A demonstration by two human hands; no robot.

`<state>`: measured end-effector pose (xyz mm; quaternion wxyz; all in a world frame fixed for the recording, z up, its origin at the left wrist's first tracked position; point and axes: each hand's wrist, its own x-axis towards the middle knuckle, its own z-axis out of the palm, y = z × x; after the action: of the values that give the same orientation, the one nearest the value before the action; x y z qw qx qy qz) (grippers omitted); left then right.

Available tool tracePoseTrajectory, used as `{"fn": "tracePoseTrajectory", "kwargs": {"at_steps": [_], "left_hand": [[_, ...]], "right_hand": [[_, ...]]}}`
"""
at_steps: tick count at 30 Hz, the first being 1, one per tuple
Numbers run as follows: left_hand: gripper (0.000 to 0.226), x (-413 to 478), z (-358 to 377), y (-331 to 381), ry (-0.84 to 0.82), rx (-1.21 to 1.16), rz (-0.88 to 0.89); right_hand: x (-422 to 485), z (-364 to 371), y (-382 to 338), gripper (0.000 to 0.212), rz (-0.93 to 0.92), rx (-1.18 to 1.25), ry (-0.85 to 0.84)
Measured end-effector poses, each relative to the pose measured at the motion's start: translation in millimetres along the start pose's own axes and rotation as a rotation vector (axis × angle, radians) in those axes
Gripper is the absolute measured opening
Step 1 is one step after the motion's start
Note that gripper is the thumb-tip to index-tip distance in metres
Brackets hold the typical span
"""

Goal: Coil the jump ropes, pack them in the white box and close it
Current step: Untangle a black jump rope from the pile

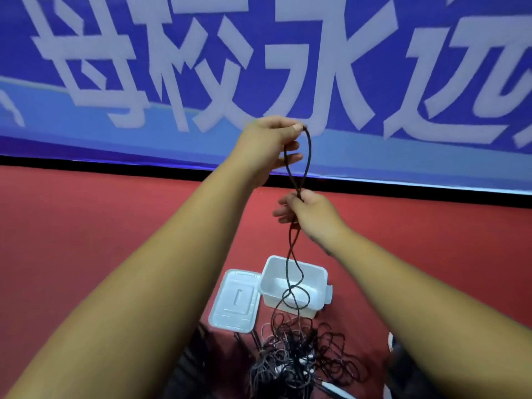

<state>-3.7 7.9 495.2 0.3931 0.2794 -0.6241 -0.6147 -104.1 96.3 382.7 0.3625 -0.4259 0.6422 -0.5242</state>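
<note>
Head view, looking down past two bare forearms: nearest, at the bottom of the frame, a tangled pile [299,358] of thin black jump ropes lies on the red floor [86,240], with a few pale handle ends showing among the strands. Just beyond the pile sits the white lid [234,302], lying flat, its long edge up against the left side of the box [293,283]. The box stands upright and open, its white inside visible.

From the pile one black rope [308,156] rises as two strands. They cross in front of the box in this view, forming a loose loop there; whether they touch the box cannot be told. Higher up, the right hand [313,214] grasps both strands together where they meet, fingers curled round them. Above that grip the rope opens into a long narrow loop. The left hand [267,145], held higher and a little to the left, pinches the top of this loop between thumb and forefinger, with the other fingers reaching out behind the strands. The two hands are apart, joined only by the loop.

Farther back the floor ends at a black strip [115,165], and above it hangs a blue banner [86,116] with large white characters, blurred.
</note>
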Motion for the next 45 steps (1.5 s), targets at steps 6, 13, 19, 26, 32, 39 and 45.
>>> {"fn": "tracePoseTrajectory", "kwargs": {"at_steps": [6,13,19,26,32,39,45], "left_hand": [[0.024,5.6,-19.9,27.4,0.105,0.038,0.085],[0.079,-6.0,-17.1,11.6,-0.062,0.016,-0.112],[0.076,-28.7,17.5,-9.1,-0.299,0.013,-0.16],[0.042,-40.1,36.9,-24.7,-0.369,0.111,0.055],[0.021,-38.3,30.6,-51.0,-0.453,0.332,-0.004],[0.024,-33.0,31.6,-33.5,-0.359,0.128,-0.13],[0.023,-15.4,38.8,-28.9,-0.155,-0.14,-0.302]], "right_hand": [[2.6,-17.3,-77.0,0.032,-0.072,-0.134,0.031],[-10.5,-53.4,-179.3,0.031,-0.171,0.053,0.157],[-10.8,-73.5,-232.9,0.027,-0.147,0.347,0.228],[3.2,-97.5,-255.3,0.024,-0.136,0.718,0.312],[7.0,-116.9,-226.2,0.03,-0.051,0.938,0.415],[35.0,-126.0,-118.7,0.06,0.28,0.514,0.422],[22.6,-93.6,-15.3,0.098,0.649,0.319,0.108]]}}
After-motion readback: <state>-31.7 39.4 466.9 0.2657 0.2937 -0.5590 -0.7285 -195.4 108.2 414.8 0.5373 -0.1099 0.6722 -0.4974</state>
